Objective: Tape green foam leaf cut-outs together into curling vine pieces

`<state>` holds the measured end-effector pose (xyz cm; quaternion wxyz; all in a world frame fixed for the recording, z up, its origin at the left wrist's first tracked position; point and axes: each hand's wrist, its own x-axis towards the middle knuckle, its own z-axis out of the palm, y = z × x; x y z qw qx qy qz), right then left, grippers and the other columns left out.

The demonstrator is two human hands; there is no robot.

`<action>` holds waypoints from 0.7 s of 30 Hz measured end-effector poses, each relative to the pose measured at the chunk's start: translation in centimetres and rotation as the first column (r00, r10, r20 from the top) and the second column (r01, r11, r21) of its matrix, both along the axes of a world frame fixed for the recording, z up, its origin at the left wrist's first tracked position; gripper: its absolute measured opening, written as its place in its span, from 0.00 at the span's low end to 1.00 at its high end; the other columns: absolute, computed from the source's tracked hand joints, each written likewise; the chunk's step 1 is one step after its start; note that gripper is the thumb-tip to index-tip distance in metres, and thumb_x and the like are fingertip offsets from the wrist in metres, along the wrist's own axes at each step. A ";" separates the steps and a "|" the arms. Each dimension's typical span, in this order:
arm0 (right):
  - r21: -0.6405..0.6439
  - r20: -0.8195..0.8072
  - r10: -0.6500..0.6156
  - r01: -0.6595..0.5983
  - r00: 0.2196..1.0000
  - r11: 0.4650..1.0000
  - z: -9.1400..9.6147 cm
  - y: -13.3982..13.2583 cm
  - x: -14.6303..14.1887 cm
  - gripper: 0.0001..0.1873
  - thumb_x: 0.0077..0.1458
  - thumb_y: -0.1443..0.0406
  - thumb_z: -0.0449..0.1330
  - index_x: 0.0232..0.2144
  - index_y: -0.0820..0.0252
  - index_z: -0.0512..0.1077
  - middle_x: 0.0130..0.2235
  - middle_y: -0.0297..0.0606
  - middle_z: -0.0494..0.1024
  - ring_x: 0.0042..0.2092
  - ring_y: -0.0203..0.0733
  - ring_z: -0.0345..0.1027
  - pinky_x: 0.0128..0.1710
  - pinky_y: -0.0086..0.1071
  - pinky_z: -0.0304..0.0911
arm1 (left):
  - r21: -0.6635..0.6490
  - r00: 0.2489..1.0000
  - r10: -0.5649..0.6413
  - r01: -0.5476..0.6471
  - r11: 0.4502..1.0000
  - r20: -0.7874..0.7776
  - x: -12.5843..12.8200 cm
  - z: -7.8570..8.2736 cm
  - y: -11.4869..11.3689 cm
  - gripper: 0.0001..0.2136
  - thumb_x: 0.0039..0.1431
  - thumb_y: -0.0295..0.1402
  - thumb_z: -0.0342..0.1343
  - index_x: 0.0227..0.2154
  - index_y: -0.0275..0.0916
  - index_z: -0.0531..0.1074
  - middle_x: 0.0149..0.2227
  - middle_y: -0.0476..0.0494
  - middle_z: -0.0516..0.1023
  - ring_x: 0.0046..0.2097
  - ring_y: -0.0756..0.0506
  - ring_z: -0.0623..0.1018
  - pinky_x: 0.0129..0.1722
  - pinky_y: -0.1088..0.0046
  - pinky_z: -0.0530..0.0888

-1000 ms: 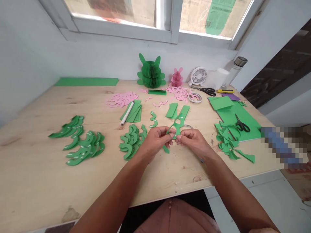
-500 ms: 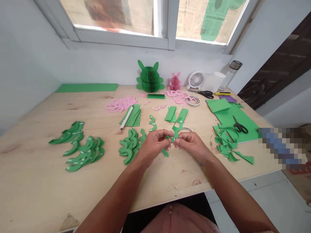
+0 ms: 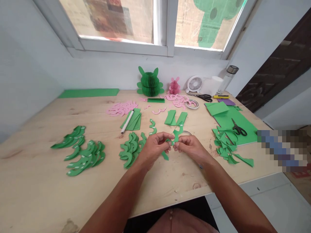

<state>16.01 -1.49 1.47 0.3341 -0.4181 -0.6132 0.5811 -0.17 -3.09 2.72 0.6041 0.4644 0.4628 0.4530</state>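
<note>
A curved green paper piece (image 3: 176,137) with small white patches is held up over the table between my two hands. My left hand (image 3: 159,144) pinches its left end. My right hand (image 3: 188,144) pinches it at the lower right, thumb and fingers pressed together. Behind my right hand a tape roll (image 3: 187,133) is partly hidden. A wavy green paper strip (image 3: 153,127) with white patches lies just beyond my left hand, and a pile of curved green paper pieces (image 3: 130,149) sits to its left. Folded green paper pieces (image 3: 170,117) lie farther back.
Green scraps (image 3: 224,145) and black scissors (image 3: 239,127) lie at right, by green sheets (image 3: 245,124). More curved green pieces (image 3: 85,158) are at left. A white pen (image 3: 127,122) rests on green paper. Pink cutouts (image 3: 122,108), a green honeycomb paper figure (image 3: 150,84) and a fan (image 3: 194,84) stand behind.
The view has tilted up slightly, so the table things appear a little lower. Both hands keep their pinch on the green paper piece, with only slight finger movement.
</note>
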 end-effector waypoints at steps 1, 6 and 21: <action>0.000 0.005 -0.003 0.003 1.000 1.000 0.0 0.0 0.0 0.13 0.48 0.58 0.60 0.19 0.61 0.70 0.21 0.32 0.69 0.25 0.32 0.60 0.27 0.28 0.57 | 0.001 1.000 -0.001 0.001 1.000 0.000 0.0 0.0 0.0 0.08 0.42 0.30 0.57 0.29 0.34 0.74 0.21 0.50 0.71 0.23 0.52 0.70 0.23 0.75 0.69; -0.002 0.016 -0.004 0.004 1.000 1.000 0.0 0.0 0.0 0.12 0.48 0.59 0.60 0.18 0.60 0.70 0.21 0.32 0.70 0.25 0.33 0.61 0.27 0.28 0.57 | -0.014 1.000 0.000 -0.001 1.000 -0.005 0.0 0.0 0.0 0.09 0.42 0.29 0.57 0.30 0.34 0.73 0.21 0.51 0.71 0.23 0.53 0.69 0.24 0.76 0.68; 0.020 0.041 0.005 -0.006 0.999 1.000 -0.5 0.1 0.2 0.13 0.50 0.60 0.59 0.19 0.61 0.70 0.21 0.32 0.69 0.25 0.33 0.60 0.27 0.28 0.56 | 0.014 1.000 -0.007 0.007 1.000 0.005 0.1 -0.5 0.1 0.09 0.44 0.27 0.57 0.31 0.33 0.73 0.23 0.50 0.72 0.24 0.53 0.70 0.24 0.77 0.68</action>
